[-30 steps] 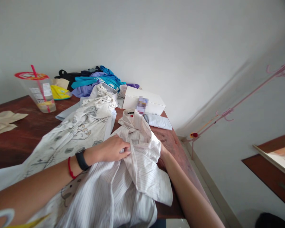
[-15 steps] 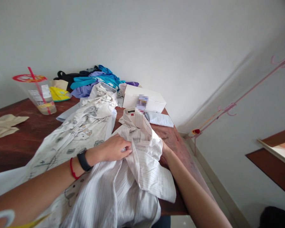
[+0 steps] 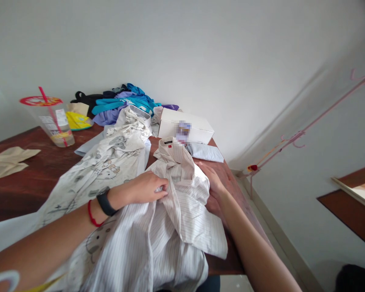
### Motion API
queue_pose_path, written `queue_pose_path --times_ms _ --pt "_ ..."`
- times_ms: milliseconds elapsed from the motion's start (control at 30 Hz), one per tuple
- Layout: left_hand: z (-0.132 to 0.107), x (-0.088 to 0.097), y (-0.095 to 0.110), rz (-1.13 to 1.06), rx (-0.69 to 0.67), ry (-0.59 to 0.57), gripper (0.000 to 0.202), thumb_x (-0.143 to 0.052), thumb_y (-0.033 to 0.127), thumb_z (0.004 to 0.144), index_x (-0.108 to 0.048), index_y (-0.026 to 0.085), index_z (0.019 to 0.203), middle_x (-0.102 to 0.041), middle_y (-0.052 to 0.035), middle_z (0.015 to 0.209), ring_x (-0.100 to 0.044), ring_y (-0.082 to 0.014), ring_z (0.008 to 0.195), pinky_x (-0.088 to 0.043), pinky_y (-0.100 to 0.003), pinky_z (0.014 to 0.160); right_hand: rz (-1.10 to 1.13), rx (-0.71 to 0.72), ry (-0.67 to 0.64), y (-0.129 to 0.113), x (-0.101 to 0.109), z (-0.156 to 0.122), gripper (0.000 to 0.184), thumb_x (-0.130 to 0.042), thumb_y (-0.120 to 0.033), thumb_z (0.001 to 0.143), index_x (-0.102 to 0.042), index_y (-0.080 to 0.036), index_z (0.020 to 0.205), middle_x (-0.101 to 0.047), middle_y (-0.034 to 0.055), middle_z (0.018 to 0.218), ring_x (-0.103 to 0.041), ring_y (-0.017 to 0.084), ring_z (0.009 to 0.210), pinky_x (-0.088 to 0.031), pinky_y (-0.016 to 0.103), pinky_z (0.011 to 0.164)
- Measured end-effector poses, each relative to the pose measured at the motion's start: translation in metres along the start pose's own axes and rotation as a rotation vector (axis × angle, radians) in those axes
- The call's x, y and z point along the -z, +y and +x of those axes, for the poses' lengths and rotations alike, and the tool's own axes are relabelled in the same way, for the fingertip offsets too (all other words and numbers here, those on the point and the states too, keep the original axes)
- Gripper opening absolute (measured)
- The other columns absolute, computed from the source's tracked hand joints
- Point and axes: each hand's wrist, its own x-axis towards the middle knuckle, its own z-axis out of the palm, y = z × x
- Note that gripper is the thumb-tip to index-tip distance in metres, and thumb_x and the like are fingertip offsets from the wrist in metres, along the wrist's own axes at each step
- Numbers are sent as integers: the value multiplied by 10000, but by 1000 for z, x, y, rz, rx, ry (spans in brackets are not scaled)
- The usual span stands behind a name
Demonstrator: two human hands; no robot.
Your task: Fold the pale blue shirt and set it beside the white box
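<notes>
A striped, collared shirt (image 3: 190,219) lies with its collar pointing away from me and its lower part spreading toward me over the near table edge. My left hand (image 3: 149,186), with a dark band and a red bracelet at the wrist, has its fingers closed on the striped shirt's front, just below the collar. Beside the shirt's right shoulder is my right hand (image 3: 213,178), its fingers stretched forward and partly behind the fabric. To the left, a white shirt with cartoon cat prints (image 3: 106,170) lies lengthwise, partly under my left forearm.
A white box (image 3: 170,123) and a folded pale cloth (image 3: 208,153) sit beyond the collar. Heaped clothes (image 3: 124,103) lie against the wall. A plastic cup with a red straw (image 3: 56,125) stands left, near a beige cloth (image 3: 12,160). A pink rack (image 3: 292,138) stands right.
My right hand has come out from behind the striped shirt's shoulder, and more of its back and fingers shows. My left hand keeps its hold on the shirt front.
</notes>
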Motion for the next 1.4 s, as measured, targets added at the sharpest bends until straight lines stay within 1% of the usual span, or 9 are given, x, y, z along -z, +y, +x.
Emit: queue_pose_path --times_ms 167,233,367,467,533,700,1000,1233,1400 --pt "-10 33 -11 68 114 81 267 -532 273 937 -666 263 1167 -737 -23 863 -691 -222 780 -451 -301 701 -114 243 156 -36 19 -6 306 -618 -504 947 -736 -223 983 -549 -29 645 -503 119 586 -423 229 545" --pt "-15 47 -18 87 200 108 317 -499 247 923 -669 276 1189 -745 -23 908 -691 -219 774 -450 -298 696 -212 274 -20 -44 15 -20 328 -599 -510 968 -737 -215 1006 -498 -41 592 -445 113 525 -379 235 497" --pt "-23 62 -34 163 468 105 349 -512 424 932 -693 275 1190 -760 -62 986 -704 -274 865 -478 -337 765 -397 65 -490 -37 -7 -43 448 -605 -511 967 -688 -196 1275 -586 -25 631 -540 134 546 -450 258 524" --pt "-27 57 -42 160 582 -44 648 -561 727 843 -684 232 1244 -755 -138 1127 -700 -346 987 -496 -402 845 -594 39 -536 -25 -16 -43 554 -608 -471 968 -564 -221 1461 -746 62 954 -684 200 797 -560 349 741" --pt "-28 52 -43 135 590 -118 793 -586 808 762 -671 210 1275 -733 -172 1206 -689 -386 1061 -503 -421 867 -729 137 -495 -18 -16 -38 594 -641 -421 946 -522 -250 1502 -678 116 1307 -661 265 1119 -531 432 968" --pt "-25 45 -33 179 608 -130 656 -571 645 802 -646 177 1255 -746 -194 1143 -711 -407 1023 -520 -431 808 -865 177 -492 -5 -14 -29 618 -634 -444 951 -494 -279 1530 -410 131 1595 -385 322 1482 -420 500 1150" --pt "-23 41 -27 244 615 -192 496 -461 403 863 -605 146 1262 -761 -203 1050 -733 -392 978 -518 -429 783 -904 130 -537 6 -17 -30 557 -689 -486 905 -616 -311 1428 -290 97 1671 -266 373 1542 -424 549 1138" --pt "-24 40 -29 180 616 -168 481 -495 391 862 -619 156 1263 -763 -192 1056 -724 -373 1005 -506 -435 866 -874 174 -467 16 -14 -23 153 -644 -306 913 -755 -232 989 -427 110 1571 -389 323 1473 -413 520 1140" --pt "-25 42 -28 224 556 -193 480 -429 363 896 -594 109 1268 -752 -237 1054 -727 -400 992 -519 -456 820 -822 169 -355 20 -12 -17 149 -630 -290 912 -750 -206 938 -516 130 1478 -513 305 1373 -407 490 1148"
